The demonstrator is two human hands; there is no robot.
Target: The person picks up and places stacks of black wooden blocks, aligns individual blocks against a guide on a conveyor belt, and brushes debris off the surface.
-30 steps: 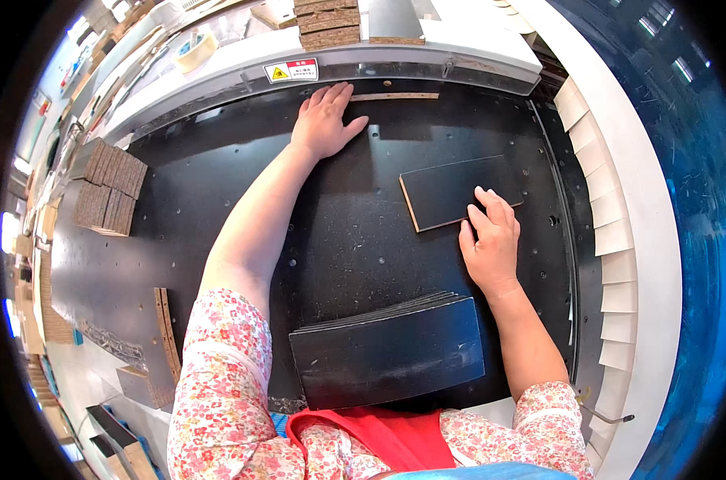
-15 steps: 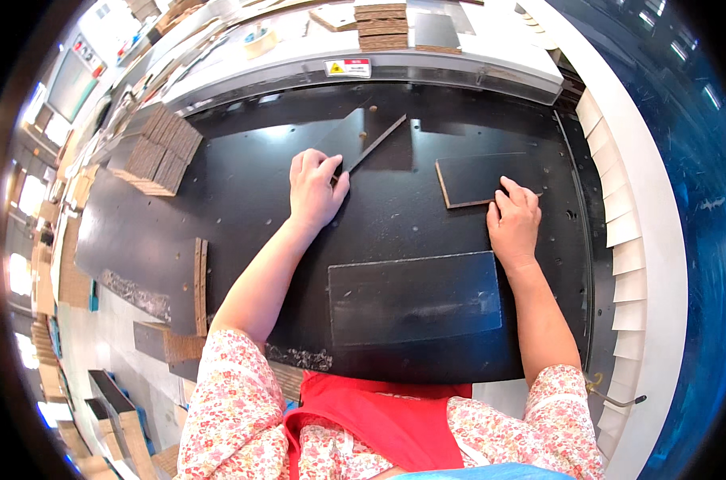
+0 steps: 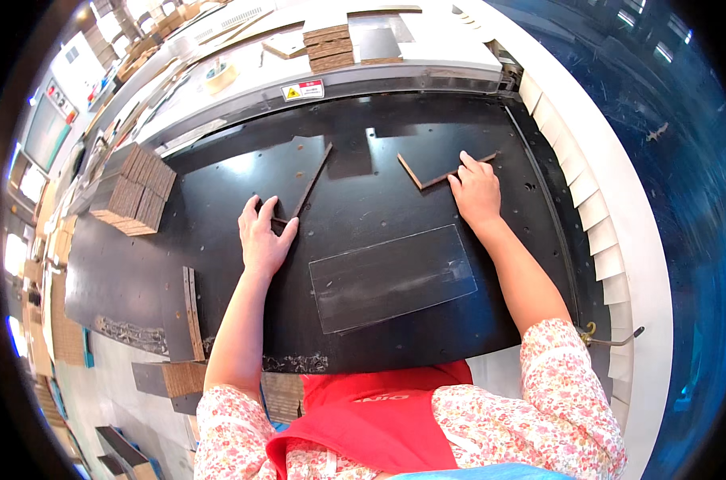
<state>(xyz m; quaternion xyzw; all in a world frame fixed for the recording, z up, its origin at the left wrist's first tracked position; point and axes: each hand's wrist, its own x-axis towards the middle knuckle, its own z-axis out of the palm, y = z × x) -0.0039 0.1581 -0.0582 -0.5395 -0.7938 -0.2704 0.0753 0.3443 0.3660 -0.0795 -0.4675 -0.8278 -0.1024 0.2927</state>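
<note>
My left hand (image 3: 265,240) is at the near corner of a dark flat board (image 3: 312,181) with brown edges. Its thumb and fingers straddle the board's near edge. Farther right, my right hand (image 3: 477,192) has thumb and fingers at the near edge of a second dark board (image 3: 443,164), which lies flat and also shows brown edges. Between my forearms, nearer to me, a thin rectangular dark panel (image 3: 391,280) with a pale outline rests on the black tabletop (image 3: 363,212). The undersides of both boards are hidden.
A stack of brown-edged boards (image 3: 135,190) stands at the left. Narrow upright boards (image 3: 193,312) sit by the left front edge. Beyond the black surface, a white worktop carries another board stack (image 3: 329,44) and a roll of tape (image 3: 220,78). Pleated white strips (image 3: 587,212) border the right side.
The whole view has shifted and turned. My left hand and its board have come left and nearer to me. The right hand stays at its board's near edge.
</note>
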